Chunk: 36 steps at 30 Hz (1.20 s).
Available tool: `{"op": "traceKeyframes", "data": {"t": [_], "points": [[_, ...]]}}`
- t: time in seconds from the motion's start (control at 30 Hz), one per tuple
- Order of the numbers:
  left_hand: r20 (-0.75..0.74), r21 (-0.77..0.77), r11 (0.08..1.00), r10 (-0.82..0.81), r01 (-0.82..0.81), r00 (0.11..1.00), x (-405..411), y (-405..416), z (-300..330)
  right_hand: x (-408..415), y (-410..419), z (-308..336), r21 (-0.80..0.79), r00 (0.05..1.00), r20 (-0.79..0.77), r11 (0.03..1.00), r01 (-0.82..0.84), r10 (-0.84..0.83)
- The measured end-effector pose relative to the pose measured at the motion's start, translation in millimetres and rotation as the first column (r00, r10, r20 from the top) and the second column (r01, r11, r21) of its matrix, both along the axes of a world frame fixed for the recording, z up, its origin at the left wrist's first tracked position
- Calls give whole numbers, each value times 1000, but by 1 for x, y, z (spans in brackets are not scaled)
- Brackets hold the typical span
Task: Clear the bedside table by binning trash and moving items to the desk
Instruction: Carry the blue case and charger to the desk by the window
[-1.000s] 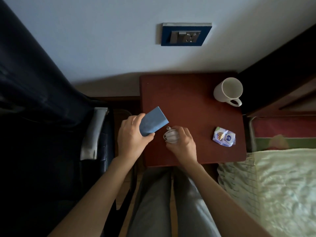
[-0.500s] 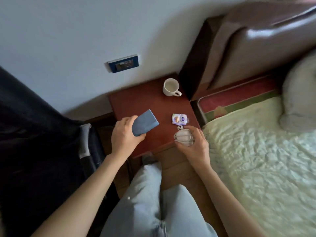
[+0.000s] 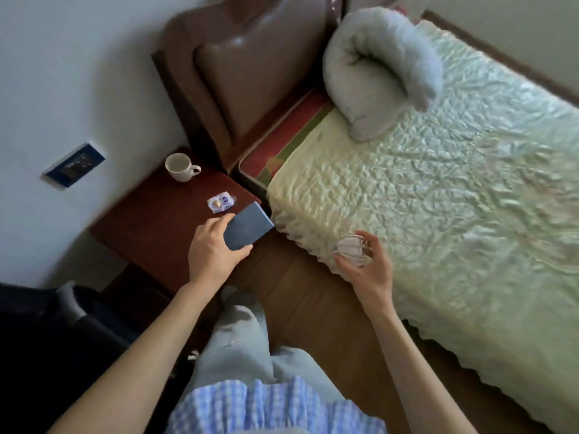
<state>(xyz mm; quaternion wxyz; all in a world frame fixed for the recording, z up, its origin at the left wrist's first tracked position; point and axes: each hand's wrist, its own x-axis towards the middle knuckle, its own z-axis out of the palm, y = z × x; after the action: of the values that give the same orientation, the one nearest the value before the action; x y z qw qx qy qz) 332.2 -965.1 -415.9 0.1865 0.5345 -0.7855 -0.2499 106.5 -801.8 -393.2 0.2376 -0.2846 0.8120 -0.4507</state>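
Left hand (image 3: 216, 255) grips the blue book (image 3: 247, 227), right hand (image 3: 365, 264) cups what looks like coiled cable (image 3: 351, 247); carry both level, grips firm.

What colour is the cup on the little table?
White, seen in the head view: the cup.

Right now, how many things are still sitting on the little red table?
2. A white cup stands at the table's back corner by the headboard, and a small snack wrapper lies nearer the bed. The left hand may hide something at the table's front edge.
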Motion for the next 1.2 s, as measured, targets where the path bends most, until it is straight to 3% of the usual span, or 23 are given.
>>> {"op": "traceKeyframes", "data": {"t": [0.27, 0.5, 0.6, 0.73, 0.83, 1.0, 1.2], "points": [[-58, 35, 937, -346, 348, 936, -100, 112, 32, -31, 198, 26, -53, 940, -35, 940, 336, -338], [-110, 33, 798, -595, 601, 796, -187, 187, 59, -47, 305, 37, -66, 821, -58, 822, 565, -569], [-105, 16, 689, -719, 724, 687, -221, 213, 67, -47, 330, 44, -99, 759, -65, 761, 642, -648], [-56, -35, 510, -860, 860, 507, -274, 257, 77, -39, 363, 47, -136, 622, -80, 626, 768, -779], [-46, -18, 344, -938, 939, 343, -319, 303, 82, -27, 392, 47, -151, 455, -93, 464, 873, -886], [-58, 25, -50, -997, 998, -48, -386, 400, 81, 2, 441, 43, -138, 104, -116, 120, 983, -988], [-16, -39, -505, -862, 862, -506, -406, 527, 81, 61, 469, 48, -125, -344, -24, -338, 933, -939]]}}
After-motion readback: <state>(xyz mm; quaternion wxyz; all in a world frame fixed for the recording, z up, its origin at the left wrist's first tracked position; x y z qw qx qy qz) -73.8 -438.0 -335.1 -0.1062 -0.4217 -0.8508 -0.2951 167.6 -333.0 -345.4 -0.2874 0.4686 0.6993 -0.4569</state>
